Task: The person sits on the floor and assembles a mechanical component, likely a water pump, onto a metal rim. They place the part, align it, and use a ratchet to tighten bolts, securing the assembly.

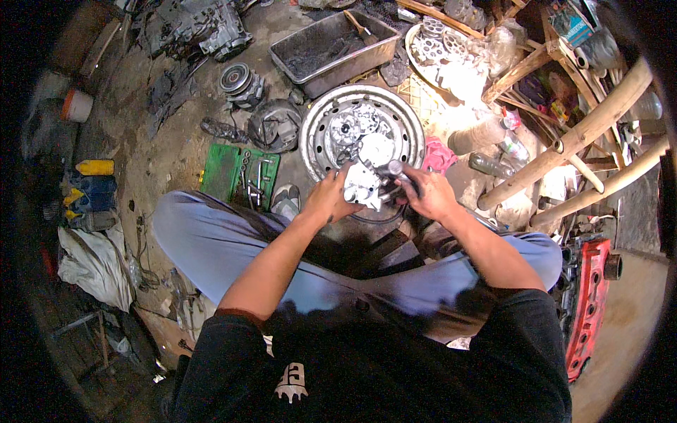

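Note:
In front of my lap, my left hand (328, 194) grips a bright silver metal casting (362, 185) by its left side. Fingers of my right hand (428, 193) are wrapped round a dark, rod-like tool with a round metal end (395, 168), close against the right side of the casting; its exact kind is unclear. Just beyond both hands lies a steel wheel rim (308, 134), with several shiny metal parts (365, 120) in its middle. Glare washes out some detail on the casting.
A green socket-set case (223, 169) lies open left of the rim. Beyond stands a grimy metal tray (296, 79) with a brush (360, 27); a pulley part (240, 83) sits left of it. Bamboo poles (585, 134) and a red engine cover (591, 299) are at right.

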Demonstrator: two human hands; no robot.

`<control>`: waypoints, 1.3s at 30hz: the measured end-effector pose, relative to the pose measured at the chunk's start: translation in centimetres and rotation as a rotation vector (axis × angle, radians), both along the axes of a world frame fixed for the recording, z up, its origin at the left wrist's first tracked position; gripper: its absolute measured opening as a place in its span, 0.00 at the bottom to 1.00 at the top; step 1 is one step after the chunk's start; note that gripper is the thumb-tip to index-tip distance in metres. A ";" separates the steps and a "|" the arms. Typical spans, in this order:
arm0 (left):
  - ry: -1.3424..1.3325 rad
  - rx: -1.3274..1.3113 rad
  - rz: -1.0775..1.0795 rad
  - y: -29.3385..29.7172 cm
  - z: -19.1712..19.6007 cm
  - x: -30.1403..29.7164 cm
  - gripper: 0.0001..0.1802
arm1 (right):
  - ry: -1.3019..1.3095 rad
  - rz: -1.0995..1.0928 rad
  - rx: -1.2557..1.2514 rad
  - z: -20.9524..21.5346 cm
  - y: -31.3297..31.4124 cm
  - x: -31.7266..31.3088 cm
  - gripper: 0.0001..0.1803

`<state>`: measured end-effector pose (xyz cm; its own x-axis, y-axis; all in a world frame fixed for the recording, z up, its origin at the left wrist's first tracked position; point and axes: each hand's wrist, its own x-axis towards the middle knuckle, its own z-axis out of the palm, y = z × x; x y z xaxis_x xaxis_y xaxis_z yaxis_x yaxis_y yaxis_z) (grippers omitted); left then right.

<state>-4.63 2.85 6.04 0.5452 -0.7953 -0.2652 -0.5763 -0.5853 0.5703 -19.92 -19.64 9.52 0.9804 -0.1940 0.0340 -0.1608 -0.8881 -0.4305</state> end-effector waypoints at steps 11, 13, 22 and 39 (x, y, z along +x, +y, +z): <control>0.060 0.054 -0.003 -0.3 1.0 -0.1 0.59 | 0.133 -0.001 0.049 0.5 0.1 -0.1 0.19; 0.033 0.016 0.003 0.2 0.9 0.1 0.59 | 0.191 -0.038 0.012 2.4 0.6 0.7 0.18; 0.023 -0.006 0.016 0.2 0.6 0.1 0.59 | 0.277 -0.065 -0.028 2.2 0.7 0.8 0.19; -0.008 0.016 -0.027 0.2 1.2 -0.3 0.60 | 0.228 -0.055 0.059 1.6 0.7 0.5 0.19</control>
